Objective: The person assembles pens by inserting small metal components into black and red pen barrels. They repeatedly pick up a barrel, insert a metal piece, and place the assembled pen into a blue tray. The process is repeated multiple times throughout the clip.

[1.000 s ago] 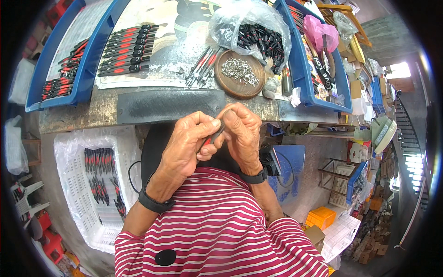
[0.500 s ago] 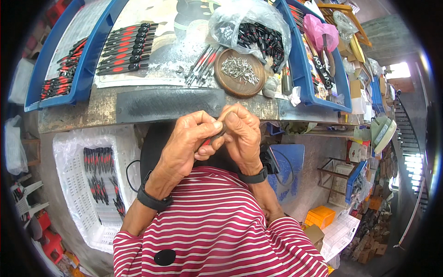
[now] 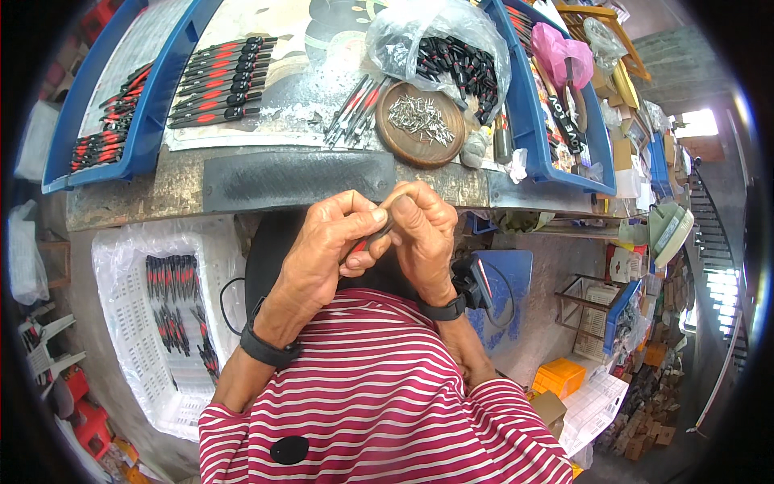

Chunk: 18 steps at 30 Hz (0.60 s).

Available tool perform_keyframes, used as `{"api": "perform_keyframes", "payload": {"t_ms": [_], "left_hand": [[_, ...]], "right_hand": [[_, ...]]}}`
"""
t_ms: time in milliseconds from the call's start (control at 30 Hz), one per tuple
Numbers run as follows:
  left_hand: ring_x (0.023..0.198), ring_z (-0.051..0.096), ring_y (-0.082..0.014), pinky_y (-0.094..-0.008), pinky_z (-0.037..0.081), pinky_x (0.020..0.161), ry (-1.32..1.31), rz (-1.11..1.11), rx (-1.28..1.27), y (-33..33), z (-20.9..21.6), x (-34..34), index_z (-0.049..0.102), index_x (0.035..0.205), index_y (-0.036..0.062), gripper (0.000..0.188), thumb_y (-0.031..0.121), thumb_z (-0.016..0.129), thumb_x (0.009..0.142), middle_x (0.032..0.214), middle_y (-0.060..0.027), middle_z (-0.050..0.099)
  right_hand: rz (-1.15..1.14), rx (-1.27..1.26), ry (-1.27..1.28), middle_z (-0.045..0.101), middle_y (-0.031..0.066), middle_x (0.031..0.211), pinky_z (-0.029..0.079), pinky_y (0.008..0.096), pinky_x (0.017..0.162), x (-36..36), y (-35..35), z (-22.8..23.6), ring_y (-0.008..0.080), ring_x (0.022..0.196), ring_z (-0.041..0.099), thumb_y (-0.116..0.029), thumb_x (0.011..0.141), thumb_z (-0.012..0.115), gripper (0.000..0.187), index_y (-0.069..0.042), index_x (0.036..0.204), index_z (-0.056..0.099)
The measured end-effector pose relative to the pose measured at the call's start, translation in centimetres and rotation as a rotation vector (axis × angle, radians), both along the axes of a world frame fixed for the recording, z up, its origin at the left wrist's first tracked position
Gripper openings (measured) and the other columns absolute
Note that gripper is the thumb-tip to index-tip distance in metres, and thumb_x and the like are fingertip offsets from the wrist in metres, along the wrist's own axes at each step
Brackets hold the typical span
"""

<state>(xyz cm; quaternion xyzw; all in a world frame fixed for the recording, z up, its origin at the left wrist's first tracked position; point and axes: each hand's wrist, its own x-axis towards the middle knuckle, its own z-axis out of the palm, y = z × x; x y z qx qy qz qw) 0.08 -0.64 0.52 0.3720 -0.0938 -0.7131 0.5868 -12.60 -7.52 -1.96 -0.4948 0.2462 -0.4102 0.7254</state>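
In front of my chest, just off the bench edge, my left hand (image 3: 326, 242) is closed round a black-and-red pen (image 3: 359, 245), mostly covered by the fingers. My right hand (image 3: 423, 230) meets it at the pen's upper end, thumb and forefinger pinched together; what lies between those fingertips is hidden. Beyond the hands, a round wooden dish (image 3: 393, 143) holds many small silvery metal parts (image 3: 421, 119). Left of the dish lies a loose bunch of slim red, black and silver pen pieces (image 3: 355, 113). Behind it, a clear plastic bag (image 3: 395, 32) contains short black pen parts (image 3: 458, 68).
Black-and-red pens (image 3: 222, 85) lie in a row on the bench. Blue trays (image 3: 149, 153) (image 3: 556, 176) flank the work area, the left one holding more pens. A white plastic-lined crate (image 3: 133, 339) with pens stands low at the left. A dark pad (image 3: 294, 181) covers the front edge.
Both hands stay almost in place with the pen between them. The right hand shifts very slightly; the view tilts a little.
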Motion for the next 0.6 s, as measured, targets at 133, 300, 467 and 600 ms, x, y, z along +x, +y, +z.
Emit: {"api": "perform_keyframes", "payload": {"t_ms": [133,300,467,600], "left_hand": [[0.046,0.037,-0.0044,-0.017,0.025,0.038,-0.024,0.001,0.013,0.09,-0.24,-0.07,0.052,0.085,0.0043,0.014,0.016,0.057,0.089,0.066,-0.0066,0.054],[0.046,0.038,-0.0048,-0.0168,0.025,0.038,-0.046,0.008,0.013,0.16,-0.56,0.07,0.052,0.085,0.0046,0.014,0.017,0.055,0.09,0.066,-0.0065,0.054],[0.046,0.037,-0.0047,-0.0166,0.025,0.038,-0.01,-0.014,0.014,0.33,-0.56,0.15,0.052,0.085,0.0045,0.014,0.018,0.056,0.09,0.066,-0.0067,0.054],[0.046,0.037,-0.0038,-0.0166,0.024,0.038,-0.004,0.014,0.027,0.27,-0.62,0.09,0.05,0.087,0.0029,0.015,0.015,0.058,0.089,0.066,-0.0068,0.055]], "right_hand": [[0.067,0.119,-0.015,0.048,-0.0033,0.063,0.03,0.0179,0.049,0.03,-0.27,0.1,0.0032,0.053,0.037,-0.015,0.093,0.057,0.018,0.0,0.082,0.059],[-0.024,-0.06,0.126,0.048,-0.0028,0.063,0.032,0.0184,0.049,0.13,0.11,0.03,0.0036,0.054,0.038,-0.015,0.092,0.057,0.018,0.0,0.082,0.059],[0.145,0.107,-0.015,0.054,0.002,0.069,0.039,0.0194,0.048,-0.1,-0.73,-0.15,0.0053,0.051,0.043,-0.017,0.093,0.056,0.021,0.002,0.084,0.058],[0.022,-0.004,0.161,0.049,-0.003,0.063,0.032,0.0185,0.049,0.01,0.01,-0.14,0.0036,0.054,0.039,-0.015,0.093,0.056,0.018,0.0,0.082,0.059]]}}
